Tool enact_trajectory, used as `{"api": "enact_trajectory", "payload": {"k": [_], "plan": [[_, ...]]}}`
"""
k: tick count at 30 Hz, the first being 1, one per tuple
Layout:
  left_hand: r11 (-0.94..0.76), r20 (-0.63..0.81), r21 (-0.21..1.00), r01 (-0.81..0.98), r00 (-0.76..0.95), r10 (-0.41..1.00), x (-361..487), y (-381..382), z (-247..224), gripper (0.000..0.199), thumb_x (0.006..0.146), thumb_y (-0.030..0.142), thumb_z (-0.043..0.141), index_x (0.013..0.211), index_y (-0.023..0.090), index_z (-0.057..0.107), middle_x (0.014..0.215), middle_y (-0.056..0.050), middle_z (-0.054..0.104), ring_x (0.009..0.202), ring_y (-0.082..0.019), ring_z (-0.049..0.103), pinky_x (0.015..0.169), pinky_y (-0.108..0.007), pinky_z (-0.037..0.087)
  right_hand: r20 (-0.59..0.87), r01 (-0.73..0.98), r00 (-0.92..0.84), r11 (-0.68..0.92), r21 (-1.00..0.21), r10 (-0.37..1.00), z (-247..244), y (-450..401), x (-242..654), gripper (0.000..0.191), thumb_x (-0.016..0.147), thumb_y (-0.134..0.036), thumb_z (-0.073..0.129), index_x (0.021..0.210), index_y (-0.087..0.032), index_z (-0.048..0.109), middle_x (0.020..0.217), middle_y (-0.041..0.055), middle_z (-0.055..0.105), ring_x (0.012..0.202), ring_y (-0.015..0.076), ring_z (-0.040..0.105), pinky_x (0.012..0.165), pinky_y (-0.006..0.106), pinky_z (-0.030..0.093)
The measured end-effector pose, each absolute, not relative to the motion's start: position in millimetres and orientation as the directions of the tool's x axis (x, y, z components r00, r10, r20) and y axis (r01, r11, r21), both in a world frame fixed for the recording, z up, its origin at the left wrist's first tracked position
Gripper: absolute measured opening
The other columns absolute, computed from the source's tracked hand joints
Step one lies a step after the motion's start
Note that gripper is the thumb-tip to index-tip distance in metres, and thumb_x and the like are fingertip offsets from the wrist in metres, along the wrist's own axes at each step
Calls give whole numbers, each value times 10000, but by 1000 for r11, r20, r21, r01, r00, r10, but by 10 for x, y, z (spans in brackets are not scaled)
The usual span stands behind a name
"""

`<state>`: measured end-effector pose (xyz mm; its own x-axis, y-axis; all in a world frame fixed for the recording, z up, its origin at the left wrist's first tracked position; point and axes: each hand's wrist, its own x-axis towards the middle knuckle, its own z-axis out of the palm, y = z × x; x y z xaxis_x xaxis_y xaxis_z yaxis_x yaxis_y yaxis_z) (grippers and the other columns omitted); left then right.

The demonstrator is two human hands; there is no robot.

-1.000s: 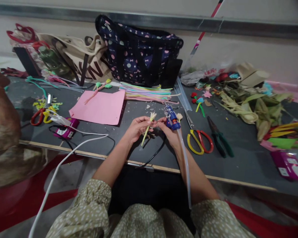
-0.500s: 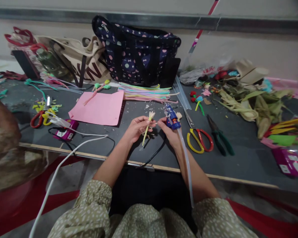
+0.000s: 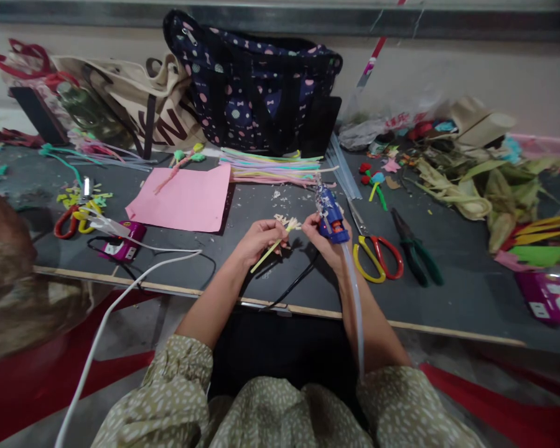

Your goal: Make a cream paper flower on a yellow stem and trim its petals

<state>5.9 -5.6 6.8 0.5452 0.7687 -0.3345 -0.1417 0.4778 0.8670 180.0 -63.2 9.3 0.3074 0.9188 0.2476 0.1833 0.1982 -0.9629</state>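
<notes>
Between the fingertips of my left hand [image 3: 262,241] is a thin yellow-green stem with a pale, petal-like tuft [image 3: 291,225] at its upper end. The stem slants down to the left. My right hand [image 3: 327,249] is wrapped round a blue glue gun [image 3: 330,218], whose nozzle end is speckled with white bits and points away from me. A long translucent glue stick [image 3: 352,280] trails from its back over my right forearm. The thumb and finger of my right hand are close to the tuft; whether they touch it I cannot tell.
Red-and-yellow-handled scissors [image 3: 378,256] and dark green pliers [image 3: 415,249] lie to the right. Behind are a pink sheet [image 3: 182,199], a bundle of pastel stems [image 3: 275,168] and a navy patterned bag [image 3: 256,93]. At left are a white cable [image 3: 116,305] and another person's arm [image 3: 4,211].
The stem in my left hand has tilted, its tuft now leaning right toward my right hand. The glue gun has shifted slightly right. The camera view has moved a little.
</notes>
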Motion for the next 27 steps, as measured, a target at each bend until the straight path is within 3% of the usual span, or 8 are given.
{"api": "enact_trajectory", "payload": {"k": [13, 27], "plan": [[470, -346, 881, -58, 598, 723, 57, -69, 113, 153, 628, 223, 745, 645, 126, 628, 574, -16, 633, 481, -97, 592, 446, -187, 443, 262, 326, 196, 189, -926, 945, -7, -613, 1916, 190, 803, -340, 735, 873, -262, 576, 792, -34, 659, 664, 148, 592, 699, 321, 498], [442, -318, 896, -45, 629, 709, 44, -63, 75, 104, 620, 214, 702, 648, 140, 635, 575, -9, 637, 502, -96, 594, 450, -184, 429, 275, 390, 153, 198, -899, 949, 65, -645, 1914, 170, 791, -314, 732, 869, -261, 590, 798, -23, 669, 655, 155, 603, 672, 325, 527]]}}
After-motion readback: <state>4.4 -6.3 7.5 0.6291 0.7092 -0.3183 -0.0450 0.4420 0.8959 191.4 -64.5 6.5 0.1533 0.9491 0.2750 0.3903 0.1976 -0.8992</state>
